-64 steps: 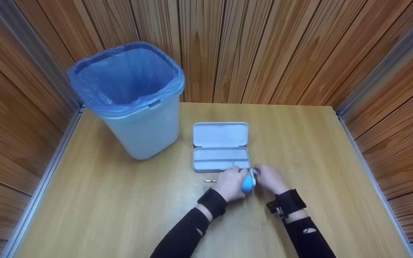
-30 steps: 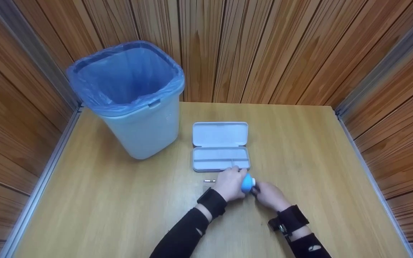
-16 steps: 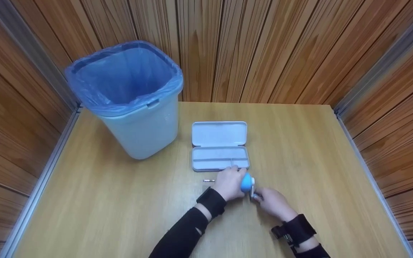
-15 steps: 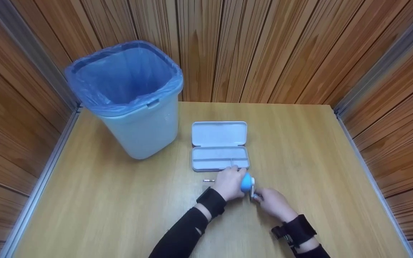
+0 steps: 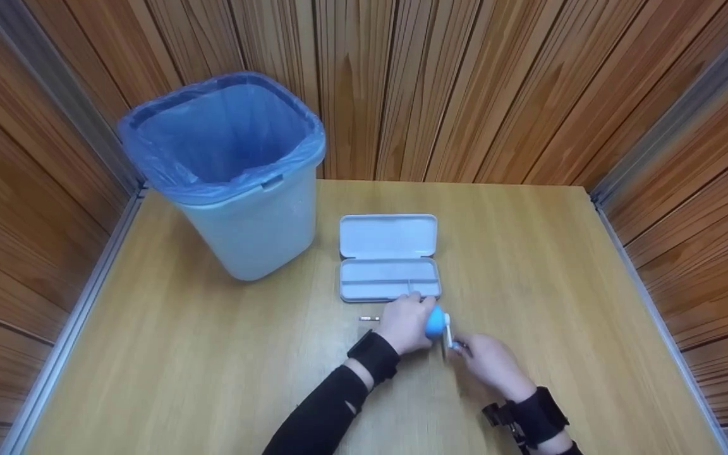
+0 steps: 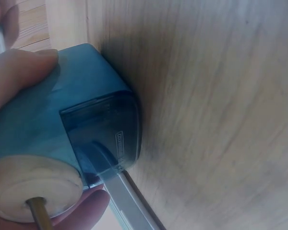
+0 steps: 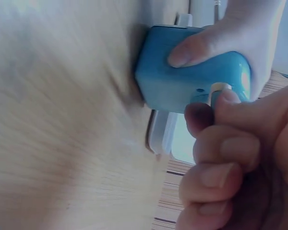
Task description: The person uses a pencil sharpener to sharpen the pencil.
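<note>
A blue hand-crank pencil sharpener (image 5: 435,322) stands on the table, its see-through shavings drawer (image 6: 103,139) showing in the left wrist view. My left hand (image 5: 404,322) grips its body from above, the thumb (image 7: 187,52) pressed to the side. A pencil (image 6: 41,215) sits in the round white holder (image 6: 33,187) at the sharpener's front; its outer end shows left of my hand in the head view. My right hand (image 5: 493,365) pinches the knob of the crank (image 5: 448,335) between thumb and forefinger, with the crank arm pointing down toward me.
Just behind the sharpener lies an opened white pencil case (image 5: 373,272), lid back, with divided compartments. A pale bin (image 5: 256,234) with a blue liner (image 5: 225,183) stands at the back left. Wood-panelled walls (image 5: 465,88) enclose the table (image 5: 212,379).
The crank has swung round, from pointing away from me to pointing toward me, and my right hand has moved nearer with it. My left hand and the sharpener have stayed put.
</note>
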`<state>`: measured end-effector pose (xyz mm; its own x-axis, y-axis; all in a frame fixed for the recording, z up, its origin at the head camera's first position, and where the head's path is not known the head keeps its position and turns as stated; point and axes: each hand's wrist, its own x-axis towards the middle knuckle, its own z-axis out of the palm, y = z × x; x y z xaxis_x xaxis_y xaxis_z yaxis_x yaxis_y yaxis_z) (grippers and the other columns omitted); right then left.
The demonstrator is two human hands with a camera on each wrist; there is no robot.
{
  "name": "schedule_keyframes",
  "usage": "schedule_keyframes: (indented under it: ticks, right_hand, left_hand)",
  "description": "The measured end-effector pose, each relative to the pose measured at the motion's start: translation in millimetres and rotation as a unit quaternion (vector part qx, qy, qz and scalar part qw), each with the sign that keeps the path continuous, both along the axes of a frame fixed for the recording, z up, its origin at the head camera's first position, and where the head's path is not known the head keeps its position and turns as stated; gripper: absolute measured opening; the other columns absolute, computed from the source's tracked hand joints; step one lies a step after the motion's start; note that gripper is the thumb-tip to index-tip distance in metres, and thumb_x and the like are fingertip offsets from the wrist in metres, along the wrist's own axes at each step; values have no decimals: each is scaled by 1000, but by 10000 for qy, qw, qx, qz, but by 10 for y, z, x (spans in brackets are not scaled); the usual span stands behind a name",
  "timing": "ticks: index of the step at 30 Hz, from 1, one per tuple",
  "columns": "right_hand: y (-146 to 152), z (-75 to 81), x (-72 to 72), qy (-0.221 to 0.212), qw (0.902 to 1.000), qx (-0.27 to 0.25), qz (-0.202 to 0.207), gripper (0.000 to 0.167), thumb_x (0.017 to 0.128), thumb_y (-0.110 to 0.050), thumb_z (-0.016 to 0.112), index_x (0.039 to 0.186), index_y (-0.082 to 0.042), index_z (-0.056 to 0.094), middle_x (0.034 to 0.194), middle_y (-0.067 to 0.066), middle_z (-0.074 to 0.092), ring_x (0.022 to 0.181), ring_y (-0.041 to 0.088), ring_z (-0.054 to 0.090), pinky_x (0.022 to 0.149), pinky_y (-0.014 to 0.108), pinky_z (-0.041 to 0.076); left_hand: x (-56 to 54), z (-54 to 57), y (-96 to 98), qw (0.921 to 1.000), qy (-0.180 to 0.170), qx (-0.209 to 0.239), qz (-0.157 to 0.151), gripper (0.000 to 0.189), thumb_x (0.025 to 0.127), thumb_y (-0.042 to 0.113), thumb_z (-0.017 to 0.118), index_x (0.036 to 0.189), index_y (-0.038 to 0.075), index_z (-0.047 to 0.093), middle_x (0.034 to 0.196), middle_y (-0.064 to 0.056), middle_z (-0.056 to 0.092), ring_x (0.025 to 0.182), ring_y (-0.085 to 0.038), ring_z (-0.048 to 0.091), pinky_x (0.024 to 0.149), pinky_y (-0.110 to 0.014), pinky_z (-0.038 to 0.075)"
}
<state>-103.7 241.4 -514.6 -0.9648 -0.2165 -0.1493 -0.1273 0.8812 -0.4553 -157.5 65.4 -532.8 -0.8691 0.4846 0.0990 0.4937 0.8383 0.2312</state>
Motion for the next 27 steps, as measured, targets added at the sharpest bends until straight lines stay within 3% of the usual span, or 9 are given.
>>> schedule_keyframes:
  ticks: [10, 17, 27]
  right_hand:
    - [-5, 170, -64, 110, 9999, -46, -73, 6, 92, -6, 63, 91, -4, 69, 76, 3, 65, 64, 12, 50, 60, 30, 44]
    - [-7, 251, -165, 511, 9985, -184, 50, 5, 90, -3, 63, 87, -3, 67, 71, 3, 61, 60, 11, 45, 55, 26, 38]
    - [-10, 272, -406, 672, 9977, -12, 130, 7, 91, -3, 62, 88, -3, 68, 80, 11, 70, 68, 18, 59, 66, 40, 53]
  left_hand:
    - [-13, -4, -1, 9998, -175, -21, 12, 62, 66, 40, 87, 118, 17, 63, 102, -3, 67, 85, -20, 64, 66, -32, 54]
    - [-23, -23, 8, 9999, -120, -9, 22, 59, 66, 40, 87, 115, 17, 63, 101, -3, 67, 83, -20, 64, 66, -32, 53]
    - [-12, -22, 9, 9999, 104, 31, -10, 62, 63, 42, 89, 113, 17, 63, 99, -3, 68, 81, -20, 65, 64, -31, 54]
